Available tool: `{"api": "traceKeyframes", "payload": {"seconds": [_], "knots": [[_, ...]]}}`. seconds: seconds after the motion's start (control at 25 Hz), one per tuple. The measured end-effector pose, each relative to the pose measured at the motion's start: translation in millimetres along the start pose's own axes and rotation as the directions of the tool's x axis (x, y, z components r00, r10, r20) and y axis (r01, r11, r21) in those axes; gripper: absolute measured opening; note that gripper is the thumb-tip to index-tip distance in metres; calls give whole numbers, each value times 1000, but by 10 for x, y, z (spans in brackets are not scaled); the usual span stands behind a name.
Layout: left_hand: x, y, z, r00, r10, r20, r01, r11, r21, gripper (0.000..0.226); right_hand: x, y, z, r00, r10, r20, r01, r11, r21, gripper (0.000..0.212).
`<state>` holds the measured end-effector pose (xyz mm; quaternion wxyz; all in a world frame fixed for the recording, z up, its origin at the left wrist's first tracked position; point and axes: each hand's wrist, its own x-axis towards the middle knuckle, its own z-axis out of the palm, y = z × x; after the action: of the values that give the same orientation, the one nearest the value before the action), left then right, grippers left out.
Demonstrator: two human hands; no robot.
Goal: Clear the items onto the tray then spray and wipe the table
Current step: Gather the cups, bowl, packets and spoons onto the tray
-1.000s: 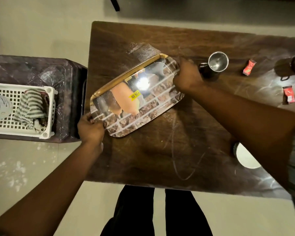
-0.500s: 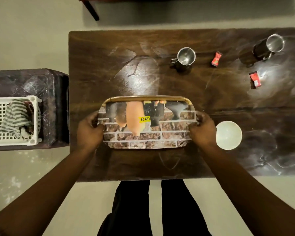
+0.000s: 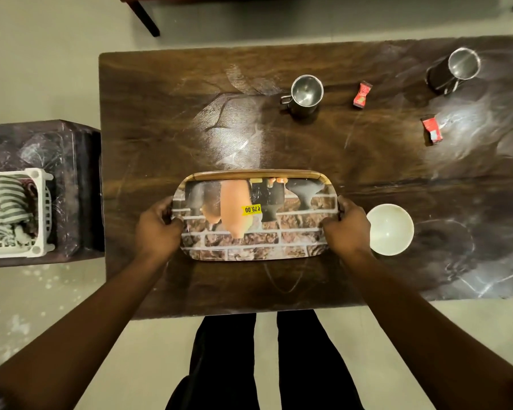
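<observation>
A printed tray (image 3: 293,241) with a brick-and-vase picture and a yellow price sticker lies square on the dark wooden table (image 3: 166,119), near its front edge. My left hand (image 3: 157,229) grips the tray's left end and my right hand (image 3: 345,229) grips its right end. Nothing lies on the tray. A white bowl (image 3: 390,229) sits just right of my right hand. Farther back stand a steel mug (image 3: 304,94) and a second steel mug (image 3: 456,69) at the far right, with two red wrappers, one wrapper (image 3: 361,94) between the mugs and the other wrapper (image 3: 431,130) below the right mug.
A low dark side stand (image 3: 71,161) stands left of the table and carries a white plastic basket (image 3: 39,214) holding a striped cloth (image 3: 6,208). The tabletop shows smears and streaks. My legs stand at the table's front edge. A furniture leg (image 3: 144,17) crosses the floor behind.
The tray swung from a slanted position at the table's left back to lie square near the front edge, both hands holding its ends. The view shifted right, revealing the second mug.
</observation>
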<state>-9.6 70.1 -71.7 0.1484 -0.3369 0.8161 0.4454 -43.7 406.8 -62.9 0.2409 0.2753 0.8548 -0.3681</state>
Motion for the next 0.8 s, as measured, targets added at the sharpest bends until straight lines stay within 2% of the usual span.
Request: {"api": "traceKeyframes", "payload": {"seconds": [0.16,0.28,0.36,0.44,0.52,0.6,0.68,0.72,0.8], "knots": [[13,-37,18,999,-42,-16,43,997,66,46,-13,51,17,999,-24,28,24,999,-23,36],[-7,-88,60,990,-122,-72,128,988,82,44,6,90,51,998,-25,50,25,1000,2,38],[7,-61,39,979,-156,-133,169,981,93,48,-48,-31,32,997,-42,72,40,999,25,54],[47,81,7,972,-101,-212,128,985,114,55,-64,-200,-12,996,-72,60,73,997,-3,68],[170,366,67,971,40,-237,-15,994,109,53,28,-411,-44,989,-147,5,147,989,29,66],[374,781,267,966,204,-159,-192,977,89,48,209,-687,-59,981,-192,-21,192,965,177,63],[578,1249,545,939,342,-41,-340,940,35,46,448,-977,-40,988,-152,13,133,900,416,64],[682,1467,676,933,360,12,-359,932,-38,47,612,-1088,-12,991,-132,35,95,852,515,64],[823,1832,887,941,319,117,-295,937,-186,49,871,-1283,57,994,-97,46,48,782,621,63]]}}
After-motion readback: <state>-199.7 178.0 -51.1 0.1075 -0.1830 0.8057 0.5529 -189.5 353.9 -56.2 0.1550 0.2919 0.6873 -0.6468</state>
